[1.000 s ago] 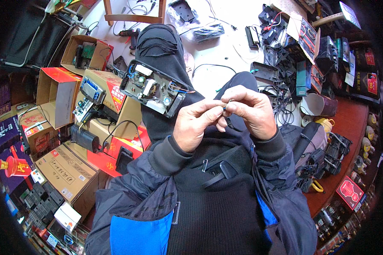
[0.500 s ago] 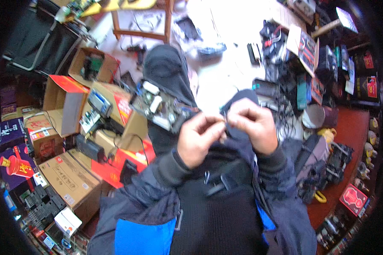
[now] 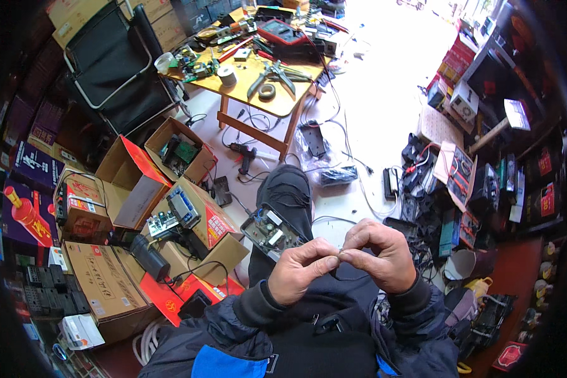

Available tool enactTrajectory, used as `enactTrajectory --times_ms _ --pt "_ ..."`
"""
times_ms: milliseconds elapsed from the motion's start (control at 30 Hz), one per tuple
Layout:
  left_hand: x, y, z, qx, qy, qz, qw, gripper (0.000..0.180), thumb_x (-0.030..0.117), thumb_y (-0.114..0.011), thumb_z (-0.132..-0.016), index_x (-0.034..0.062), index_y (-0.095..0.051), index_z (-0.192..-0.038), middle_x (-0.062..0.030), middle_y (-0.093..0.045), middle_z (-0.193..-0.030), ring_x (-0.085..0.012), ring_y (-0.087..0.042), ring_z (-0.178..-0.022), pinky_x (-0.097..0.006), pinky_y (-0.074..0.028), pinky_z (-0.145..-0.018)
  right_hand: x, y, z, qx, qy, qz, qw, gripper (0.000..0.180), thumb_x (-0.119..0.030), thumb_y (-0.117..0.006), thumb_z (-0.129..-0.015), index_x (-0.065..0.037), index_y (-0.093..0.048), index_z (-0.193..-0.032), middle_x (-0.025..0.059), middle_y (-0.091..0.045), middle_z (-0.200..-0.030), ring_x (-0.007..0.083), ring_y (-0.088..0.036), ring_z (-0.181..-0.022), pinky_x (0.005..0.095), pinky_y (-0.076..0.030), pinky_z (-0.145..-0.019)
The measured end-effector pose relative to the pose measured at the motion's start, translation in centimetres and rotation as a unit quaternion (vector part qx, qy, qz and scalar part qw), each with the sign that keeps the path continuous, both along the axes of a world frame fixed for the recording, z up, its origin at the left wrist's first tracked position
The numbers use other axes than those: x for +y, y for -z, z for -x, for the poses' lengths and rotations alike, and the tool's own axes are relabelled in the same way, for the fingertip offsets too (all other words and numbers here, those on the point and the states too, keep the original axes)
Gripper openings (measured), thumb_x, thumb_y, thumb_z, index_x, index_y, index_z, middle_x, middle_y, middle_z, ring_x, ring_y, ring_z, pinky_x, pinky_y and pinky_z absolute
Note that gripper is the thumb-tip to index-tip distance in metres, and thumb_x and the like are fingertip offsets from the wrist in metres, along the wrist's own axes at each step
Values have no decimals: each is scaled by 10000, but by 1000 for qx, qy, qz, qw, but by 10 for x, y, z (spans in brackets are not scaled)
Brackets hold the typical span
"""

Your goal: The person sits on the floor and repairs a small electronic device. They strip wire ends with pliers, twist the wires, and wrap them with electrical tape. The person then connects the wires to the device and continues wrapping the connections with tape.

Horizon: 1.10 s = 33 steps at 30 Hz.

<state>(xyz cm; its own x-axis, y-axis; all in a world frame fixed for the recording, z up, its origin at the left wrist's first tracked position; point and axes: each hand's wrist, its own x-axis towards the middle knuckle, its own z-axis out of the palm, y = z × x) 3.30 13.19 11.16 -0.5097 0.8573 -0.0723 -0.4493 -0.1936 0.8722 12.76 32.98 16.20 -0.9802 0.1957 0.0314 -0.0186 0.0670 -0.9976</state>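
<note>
In front of my lap, my left hand (image 3: 301,269) and my right hand (image 3: 383,257) meet fingertip to fingertip. Each is closed in a pinch around something tiny between thumb and index finger, too small to name. Just beyond my left hand, an opened dark electronics casing (image 3: 272,232) rests on my left thigh. Its inside shows a circuit board with white and metallic parts, and the fingers do not touch it.
Ahead stands a wooden table (image 3: 233,88) with pliers (image 3: 277,77), a tape roll (image 3: 266,92) and a red-edged multimeter (image 3: 283,31). Open cardboard boxes (image 3: 183,148) crowd my left. A heat-gun-like tool (image 3: 242,155) lies on the floor. Tangled black cables and adapters (image 3: 416,170) lie right.
The view has tilted upward, bringing the table into sight. My hands stay pinched together, their fingertips now closer and touching or nearly so. The casing still rests on my thigh.
</note>
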Motion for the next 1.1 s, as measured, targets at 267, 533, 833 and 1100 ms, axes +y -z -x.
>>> enactTrajectory --times_ms 267,533,833,1100 --pt "-6 -2 34 -29 -15 -47 998 246 121 -576 -1125 -14 -705 -1284 -56 -685 -1024 -138 -652 -946 -289 -530 -883 3 -17 57 -17 -71 -28 997 209 -152 -798 -979 -10 -662 -908 45 -635 -885 116 -618 -780 278 -497 -697" --pt "-5 17 48 -247 -66 -63 965 228 159 -589 -1128 10 -686 -1269 -36 -670 -976 -83 -594 -790 -225 -474 -653 30 -21 131 -127 -150 -39 980 252 -218 -764 -1021 12 -730 -1117 56 -717 -962 112 -659 -836 283 -551 -759" --pt "-7 31 40 -280 -41 -9 959 287 190 -597 -1095 -53 -661 -1234 -107 -685 -950 -166 -636 -777 -250 -454 -601 89 66 364 35 170 -361 916 492 -402 -748 -973 63 -700 -1124 246 -761 -1104 417 -749 -934 498 -584 -860" --pt "-5 76 28 -385 -42 -76 919 256 74 -587 -1093 -98 -686 -1256 -132 -679 -935 -163 -571 -764 -272 -448 -649 83 100 430 -135 133 -502 844 511 -383 -666 -963 77 -581 -1165 306 -747 -1073 496 -738 -1009 569 -578 -909"
